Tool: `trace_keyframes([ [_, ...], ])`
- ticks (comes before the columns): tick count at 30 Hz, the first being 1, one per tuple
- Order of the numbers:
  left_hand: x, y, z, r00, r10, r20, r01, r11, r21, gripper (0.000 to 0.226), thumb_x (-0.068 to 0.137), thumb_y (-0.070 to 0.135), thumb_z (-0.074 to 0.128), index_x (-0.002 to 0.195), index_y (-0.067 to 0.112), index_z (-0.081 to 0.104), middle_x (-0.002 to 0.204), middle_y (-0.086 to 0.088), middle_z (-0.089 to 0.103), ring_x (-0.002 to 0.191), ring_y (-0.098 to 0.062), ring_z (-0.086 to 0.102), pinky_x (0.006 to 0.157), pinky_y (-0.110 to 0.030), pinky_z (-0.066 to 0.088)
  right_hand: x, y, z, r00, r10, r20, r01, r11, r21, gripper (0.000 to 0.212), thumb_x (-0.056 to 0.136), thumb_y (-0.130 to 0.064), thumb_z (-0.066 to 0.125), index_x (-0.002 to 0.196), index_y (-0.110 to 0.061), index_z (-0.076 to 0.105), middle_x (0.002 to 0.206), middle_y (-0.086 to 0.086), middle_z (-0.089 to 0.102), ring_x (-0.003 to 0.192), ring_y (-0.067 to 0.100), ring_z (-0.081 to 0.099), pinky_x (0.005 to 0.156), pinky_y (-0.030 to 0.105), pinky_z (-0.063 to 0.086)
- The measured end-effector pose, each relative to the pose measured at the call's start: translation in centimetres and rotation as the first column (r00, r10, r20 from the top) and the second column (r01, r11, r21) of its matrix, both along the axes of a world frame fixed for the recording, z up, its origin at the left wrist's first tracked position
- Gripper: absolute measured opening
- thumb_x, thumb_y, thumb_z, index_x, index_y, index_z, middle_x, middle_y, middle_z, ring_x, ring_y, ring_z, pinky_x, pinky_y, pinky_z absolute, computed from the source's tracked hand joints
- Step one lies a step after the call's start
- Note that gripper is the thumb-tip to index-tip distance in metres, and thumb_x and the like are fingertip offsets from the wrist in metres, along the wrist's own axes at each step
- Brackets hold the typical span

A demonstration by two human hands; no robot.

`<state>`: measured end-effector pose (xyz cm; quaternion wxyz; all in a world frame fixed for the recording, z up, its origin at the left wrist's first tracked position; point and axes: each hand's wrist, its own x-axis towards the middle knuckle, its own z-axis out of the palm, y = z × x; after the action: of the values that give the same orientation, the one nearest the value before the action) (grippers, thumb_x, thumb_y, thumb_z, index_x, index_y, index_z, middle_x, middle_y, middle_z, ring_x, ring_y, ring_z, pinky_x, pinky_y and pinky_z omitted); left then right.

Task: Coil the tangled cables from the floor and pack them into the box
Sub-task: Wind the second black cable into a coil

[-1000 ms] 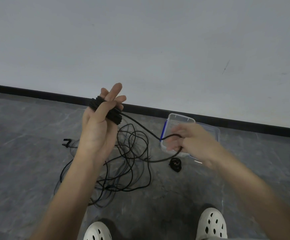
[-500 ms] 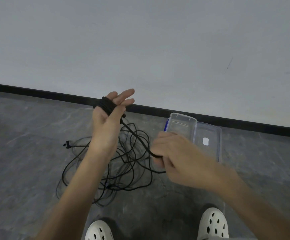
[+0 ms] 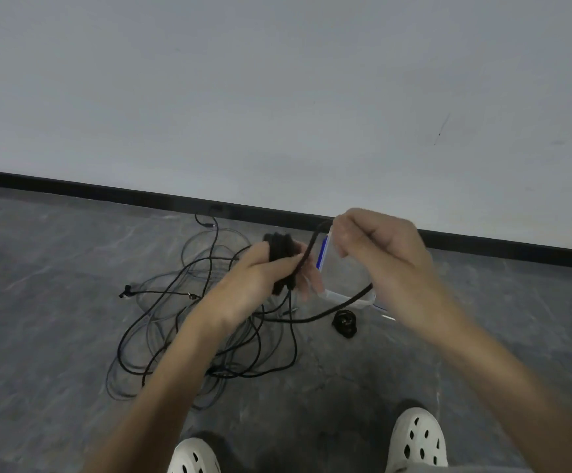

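Above the grey floor (image 3: 55,336), both hands raised at centre, cable between them.
Sprawled at 8 o'clock from the hands, tangled cables (image 3: 175,319) loose on the floor; right hand (image 3: 380,261) with fingers curled, pinching a cable strand (image 3: 342,305) looping down toward 6 o'clock and back to the left; left hand (image 3: 260,278) closed round a coil (image 3: 279,247) wound over its fingers; clear box (image 3: 349,297) on the floor behind the hands, mostly hidden, at 3 o'clock of the tangle; small black bundle (image 3: 344,322) just at 6 o'clock of the box.

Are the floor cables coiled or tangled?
A tangle: cables sprawl in loose crossing loops; only the left hand holds a wound bundle.
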<state>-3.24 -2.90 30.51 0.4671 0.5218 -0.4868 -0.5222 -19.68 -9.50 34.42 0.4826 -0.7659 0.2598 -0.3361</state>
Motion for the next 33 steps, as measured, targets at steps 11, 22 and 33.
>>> trace_keyframes([
  [11, -3.1, 0.1, 0.8, 0.969, -0.123, -0.213, 0.133, 0.991, 0.034, 0.055, 0.095, 0.060, 0.030, 0.071, 0.026, 0.067, 0.059, -0.003, 0.066, 0.074, -0.021, 0.070, 0.076, -0.020, 0.050, -0.2, -1.7, -0.4, 0.995, -0.059, 0.084, 0.051, 0.994, 0.098, 0.039, 0.100, -0.025, 0.042, 0.063, -0.024, 0.054, 0.063, -0.016, 0.052, 0.069, 0.005, 0.049, 0.070, 0.012, 0.040],
  [22, -3.8, 0.0, 0.6, 0.887, 0.080, -0.454, -0.031, 0.993, 0.114, 0.035, 0.090, 0.028, 0.044, 0.079, 0.018, 0.076, 0.092, -0.010, 0.076, 0.091, -0.018, 0.072, 0.083, -0.023, 0.054, -0.2, -2.4, -0.6, 0.984, -0.162, 0.079, 0.155, 0.984, 0.091, 0.036, 0.102, -0.014, 0.044, 0.070, -0.017, 0.062, 0.066, -0.003, 0.061, 0.067, 0.006, 0.057, 0.071, 0.016, 0.046],
  [33, -4.7, 0.4, 1.0, 0.853, -0.046, -0.519, 0.154, 0.974, 0.167, 0.039, 0.095, 0.030, 0.041, 0.093, 0.010, 0.074, 0.092, -0.013, 0.075, 0.077, -0.019, 0.072, 0.078, -0.023, 0.055, 0.0, -2.5, -0.5, 0.984, -0.174, 0.021, 0.173, 0.983, 0.059, 0.034, 0.100, -0.012, 0.048, 0.069, -0.012, 0.061, 0.063, 0.005, 0.060, 0.063, 0.011, 0.057, 0.070, 0.028, 0.047],
])
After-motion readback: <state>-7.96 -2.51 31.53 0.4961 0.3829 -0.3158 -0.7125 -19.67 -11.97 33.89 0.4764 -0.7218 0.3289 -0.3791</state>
